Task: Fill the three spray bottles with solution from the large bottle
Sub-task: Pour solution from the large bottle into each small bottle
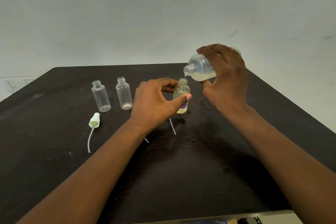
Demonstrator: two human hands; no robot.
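My right hand (225, 76) grips the large clear bottle (200, 67), tipped with its open mouth down to the left. A thin stream of pale yellow solution runs from it into a small spray bottle (182, 91) with a purple label. That small bottle stands upright on the dark table (54, 132), and my left hand (156, 102) holds it between thumb and fingers. It holds pale yellow liquid well up its body. Two more small clear bottles (101, 96) (124, 93) stand uncapped and empty to the left.
A pale green spray cap with its dip tube (94, 121) lies on the table in front of the empty bottles. Parts of two more thin tubes (172, 126) show beside my left wrist. A small wet spot (181, 120) sits near the filled bottle.
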